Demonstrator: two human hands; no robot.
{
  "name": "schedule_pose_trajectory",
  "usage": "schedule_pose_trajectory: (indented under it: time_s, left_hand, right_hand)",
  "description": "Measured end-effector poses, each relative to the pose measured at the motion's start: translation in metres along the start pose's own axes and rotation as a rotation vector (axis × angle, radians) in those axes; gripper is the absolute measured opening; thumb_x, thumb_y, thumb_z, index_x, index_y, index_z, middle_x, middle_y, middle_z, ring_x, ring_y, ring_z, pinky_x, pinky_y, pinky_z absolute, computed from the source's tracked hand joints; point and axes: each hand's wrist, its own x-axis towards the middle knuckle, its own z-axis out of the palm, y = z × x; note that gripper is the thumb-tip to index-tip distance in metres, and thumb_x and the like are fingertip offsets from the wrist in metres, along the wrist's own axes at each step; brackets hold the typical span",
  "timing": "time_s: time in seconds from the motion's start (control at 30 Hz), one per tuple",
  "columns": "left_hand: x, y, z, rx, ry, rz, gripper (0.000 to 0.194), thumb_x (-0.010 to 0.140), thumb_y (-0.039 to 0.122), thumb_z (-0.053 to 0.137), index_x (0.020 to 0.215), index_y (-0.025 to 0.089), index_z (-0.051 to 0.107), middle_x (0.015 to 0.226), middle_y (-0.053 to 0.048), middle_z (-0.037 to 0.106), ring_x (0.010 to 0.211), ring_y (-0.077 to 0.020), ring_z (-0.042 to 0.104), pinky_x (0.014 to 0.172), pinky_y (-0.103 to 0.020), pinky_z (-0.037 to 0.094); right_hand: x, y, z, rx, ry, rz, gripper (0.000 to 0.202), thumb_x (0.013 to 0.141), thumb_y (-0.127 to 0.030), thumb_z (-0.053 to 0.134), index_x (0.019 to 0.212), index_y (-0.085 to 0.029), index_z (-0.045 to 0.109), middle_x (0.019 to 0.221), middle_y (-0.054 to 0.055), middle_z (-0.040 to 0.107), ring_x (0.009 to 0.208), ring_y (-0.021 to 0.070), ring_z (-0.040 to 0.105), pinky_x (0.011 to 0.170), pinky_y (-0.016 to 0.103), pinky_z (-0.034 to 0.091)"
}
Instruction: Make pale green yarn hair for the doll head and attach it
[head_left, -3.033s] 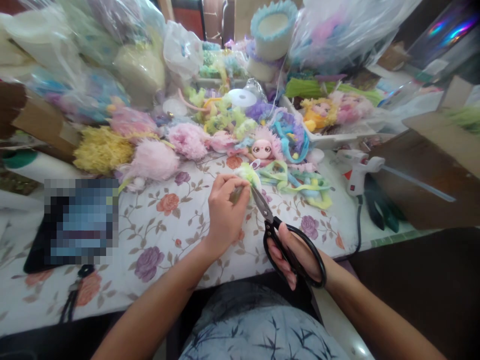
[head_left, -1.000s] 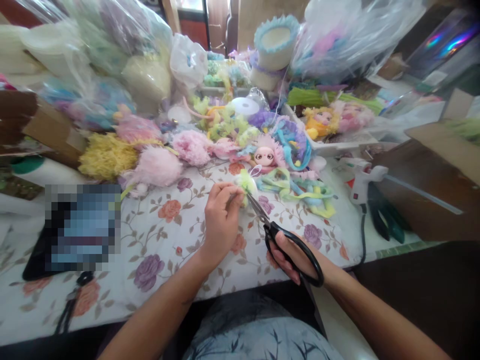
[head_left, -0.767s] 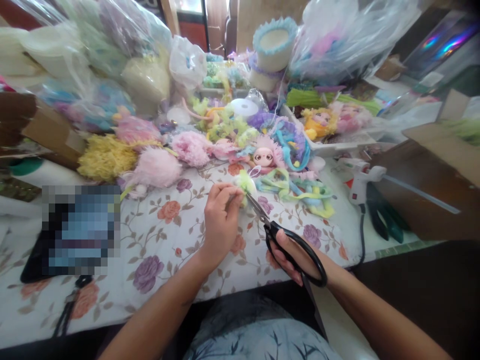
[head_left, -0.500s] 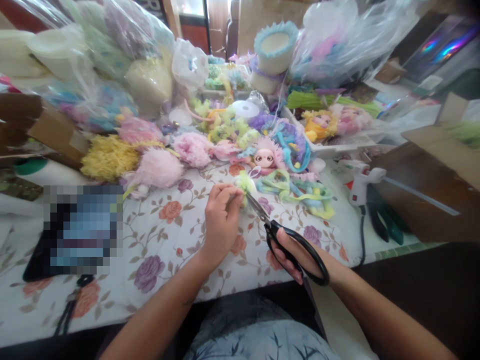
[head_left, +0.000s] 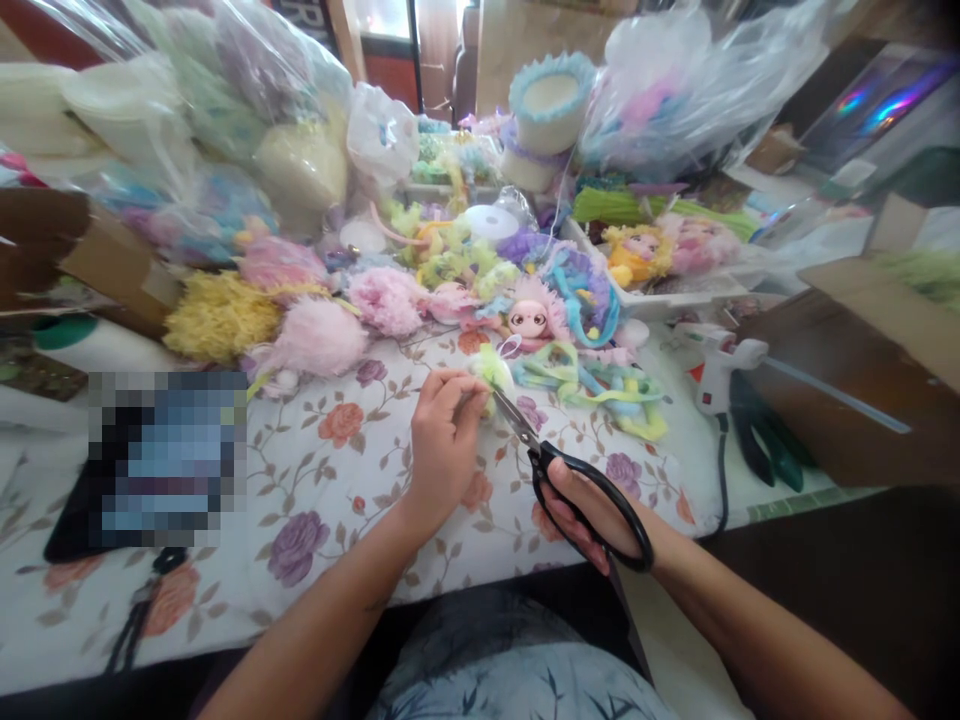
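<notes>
Closest in, around one o'clock, gripping the black-handled scissors (head_left: pixel 551 462) by the loops with the right hand (head_left: pixel 581 505), fingers (head_left: pixel 570 522) wrapped through and thumb opposite. At twelve o'clock, pinching the small yellow-green fluffy piece (head_left: pixel 492 366) between thumb and fingertips of the left hand (head_left: pixel 444 440), with the blade tips right against it. Beneath both hands, covered with a floral cloth (head_left: pixel 330 480). At ten o'clock, lying on that cloth beside a dark cord (head_left: pixel 142 610), a tablet-like device (head_left: pixel 75 510) with a pixelated screen. Toward one o'clock, beyond the scissors, loosely heaped green-and-blue strips (head_left: pixel 622 390); at two, a white glue gun (head_left: pixel 711 375) near an open cardboard box (head_left: pixel 840 380). Further out, at twelve, a pink-haired doll head (head_left: pixel 529 318); at eleven, a pale-pink fluffy bundle (head_left: pixel 322 335) touching a yellow one (head_left: pixel 221 315). Farthest, at one, a white tray (head_left: pixel 667 298) bearing small dolls (head_left: pixel 641 252); at twelve, a blue-frilled container (head_left: pixel 551 100); at eleven, bulging clear plastic bags (head_left: pixel 247 70).
</notes>
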Motion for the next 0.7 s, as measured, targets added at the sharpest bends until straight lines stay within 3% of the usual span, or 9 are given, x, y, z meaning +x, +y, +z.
schedule_pose_trajectory:
  time_s: [0.23, 0.5, 0.7]
  left_hand:
    - [0.000, 0.001, 0.000, -0.062, -0.004, -0.053, 0.007, 0.090, 0.018, 0.058, 0.089, 0.020, 0.064, 0.094, -0.003, 0.061, 0.095, -0.0154, 0.058, 0.076, -0.026, 0.049]
    - [0.002, 0.004, 0.000, -0.162, -0.022, -0.230, 0.007, 0.091, 0.021, 0.055, 0.087, 0.021, 0.061, 0.090, -0.001, 0.059, 0.081, -0.0130, 0.058, 0.072, -0.025, 0.047]
    - [0.004, 0.005, 0.000, -0.197, -0.020, -0.304, 0.007, 0.090, 0.022, 0.055, 0.085, 0.020, 0.059, 0.083, -0.002, 0.059, 0.076, -0.0138, 0.057, 0.069, -0.026, 0.048]
  right_hand:
    - [0.004, -0.002, 0.003, 0.067, -0.006, -0.007, 0.069, 0.079, -0.084, 0.036, 0.057, -0.019, 0.041, 0.045, -0.006, 0.041, 0.029, 0.0030, 0.035, 0.026, 0.014, 0.029]
    - [0.004, -0.009, 0.006, 0.131, -0.031, 0.074, 0.070, 0.070, -0.088, 0.041, 0.060, -0.019, 0.042, 0.046, -0.008, 0.039, 0.030, 0.0028, 0.034, 0.026, 0.013, 0.031]
    - [0.001, -0.013, 0.006, 0.093, -0.013, 0.088, 0.070, 0.072, -0.087, 0.041, 0.059, -0.018, 0.042, 0.047, -0.007, 0.040, 0.030, 0.0020, 0.035, 0.026, 0.012, 0.032]
